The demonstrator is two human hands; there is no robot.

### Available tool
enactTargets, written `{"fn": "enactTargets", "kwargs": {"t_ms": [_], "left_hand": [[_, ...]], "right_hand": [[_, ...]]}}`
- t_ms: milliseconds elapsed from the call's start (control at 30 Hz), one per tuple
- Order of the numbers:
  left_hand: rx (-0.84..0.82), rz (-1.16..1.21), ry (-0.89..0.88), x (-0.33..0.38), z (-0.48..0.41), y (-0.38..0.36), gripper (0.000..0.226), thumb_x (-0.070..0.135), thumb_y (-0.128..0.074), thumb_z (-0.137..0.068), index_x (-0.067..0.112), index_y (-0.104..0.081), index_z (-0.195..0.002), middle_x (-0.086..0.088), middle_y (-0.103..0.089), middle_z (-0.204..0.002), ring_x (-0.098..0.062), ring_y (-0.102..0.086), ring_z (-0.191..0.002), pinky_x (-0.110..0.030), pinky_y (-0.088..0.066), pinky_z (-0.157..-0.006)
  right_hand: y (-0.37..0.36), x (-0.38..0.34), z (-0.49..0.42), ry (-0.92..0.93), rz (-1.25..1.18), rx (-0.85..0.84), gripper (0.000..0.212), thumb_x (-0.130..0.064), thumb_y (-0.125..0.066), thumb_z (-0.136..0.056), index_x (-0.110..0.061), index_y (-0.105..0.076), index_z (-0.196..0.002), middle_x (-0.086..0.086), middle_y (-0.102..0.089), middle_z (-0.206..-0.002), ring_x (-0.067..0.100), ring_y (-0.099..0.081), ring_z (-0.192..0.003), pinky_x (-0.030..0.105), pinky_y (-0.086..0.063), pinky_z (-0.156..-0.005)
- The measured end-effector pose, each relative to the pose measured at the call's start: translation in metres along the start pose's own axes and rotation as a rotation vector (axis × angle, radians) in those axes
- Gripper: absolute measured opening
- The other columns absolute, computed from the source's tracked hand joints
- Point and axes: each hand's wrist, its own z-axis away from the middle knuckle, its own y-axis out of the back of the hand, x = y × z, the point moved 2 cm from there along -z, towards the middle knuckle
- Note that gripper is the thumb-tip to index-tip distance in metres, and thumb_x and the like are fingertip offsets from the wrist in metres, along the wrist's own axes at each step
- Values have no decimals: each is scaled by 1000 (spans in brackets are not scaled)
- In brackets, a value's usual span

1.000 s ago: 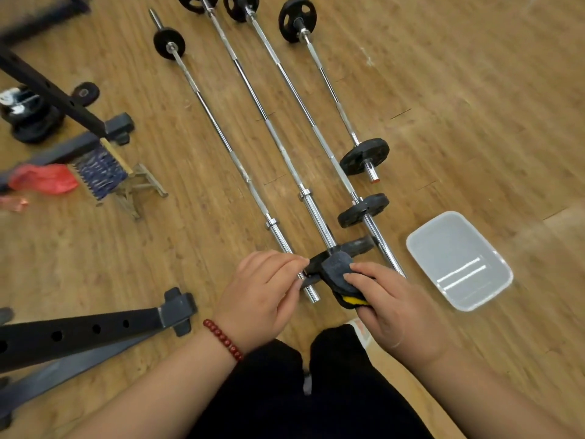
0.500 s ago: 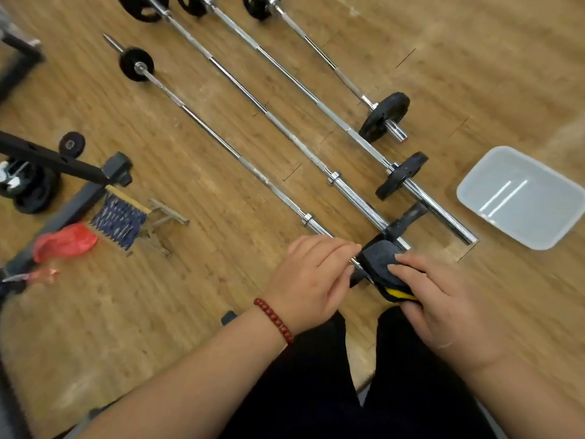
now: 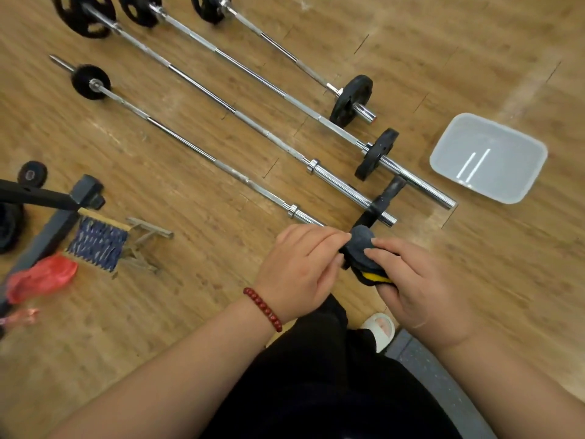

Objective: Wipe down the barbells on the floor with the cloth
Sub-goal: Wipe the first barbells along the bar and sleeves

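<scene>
On the wooden plank floor [image 3: 474, 42] lie four chrome steel barbells [image 3: 190, 145]. Your left hand [image 3: 300, 267] covers the nearest end; what it holds I cannot tell. Your right hand [image 3: 421, 286] pinches the dark yellow-edged cloth [image 3: 359, 245] beside it, as a second ago, so you are likely still wiping there.

No word, number or brand can be read anywhere in the frame. The small black disc [image 3: 31, 174] at the left edge carries a pale mark, too small to make out. The weight plates [image 3: 84, 14] on the barbells [image 3: 202, 89] at the upper left show only blurred raised shapes.
</scene>
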Motion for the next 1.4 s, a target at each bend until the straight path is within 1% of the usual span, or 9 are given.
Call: {"fn": "enactTargets", "kwargs": {"t_ms": [133,367,667,767,833,933,1067,1200,1400], "left_hand": [[-9,-1,4,14,1,-7,31,22,-47,-93,9,-62,-117,-1,-64,-111,-13,-55,-105,-27,-35,-98],[-3,28,-66,20,2,-18,30,20,-50,-91,9,-62,-117,-2,-64,-111,-15,-55,-105,-31,-38,-97],[-137,84,-194,-54,-17,-31,31,22,-47,-92,12,-60,-119,1,-64,-112,-14,-53,-107,-28,-34,-100],[-187,94,-218,-80,-23,-46,32,23,-46,-93,13,-59,-119,1,-63,-111,-13,-52,-107,-28,-34,-100],[-216,89,-223,-95,-25,-61,33,24,-44,-93,13,-60,-120,1,-64,-111,-14,-54,-107,-31,-38,-99],[-251,75,-232,-113,-26,-97,34,25,-43,-93,12,-61,-119,0,-64,-111,-15,-55,-106,-35,-42,-97],[-299,66,-273,-131,-29,-175,34,25,-42,-93,12,-59,-120,-1,-63,-112,-17,-54,-106,-37,-44,-96],[-396,31,-265,-151,-32,-271,40,31,-36,-94,14,-58,-123,-1,-62,-115,-19,-54,-108,-40,-45,-96],[-448,-28,-183,-181,-44,-409,36,27,-39,-100,18,-49,-133,2,-54,-128,-16,-46,-119,-37,-36,-104]], "right_hand": [[7,6,13,-4,30,15,36,-14,-48,-82,0,-65,-111,17,-63,-115,34,-64,-99,43,-57,-81],[9,7,26,-50,89,49,37,-14,-48,-80,1,-66,-109,17,-64,-113,31,-62,-99,36,-53,-82],[-44,4,14,-286,136,118,38,-16,-48,-79,-1,-67,-108,15,-64,-114,23,-53,-103,34,-53,-78],[-76,11,20,-378,175,112,34,-9,-63,-76,-2,-67,-108,14,-64,-114,25,-57,-101,37,-56,-75],[-99,16,25,-418,184,86,47,2,-81,-61,-1,-68,-106,15,-65,-111,30,-64,-94,38,-58,-72],[-133,34,40,-443,186,96,56,4,-87,-52,-2,-68,-105,14,-66,-108,31,-65,-90,37,-58,-71],[-189,84,67,-431,186,175,41,-10,-65,-72,-9,-58,-112,12,-65,-110,26,-59,-96,38,-59,-72],[-241,142,91,-517,212,139,56,4,-87,-49,0,-69,-102,16,-67,-105,33,-69,-85,37,-57,-65],[-331,234,131,-559,268,231,55,9,-86,-47,2,-69,-99,17,-67,-103,35,-68,-81,39,-57,-69]]}}
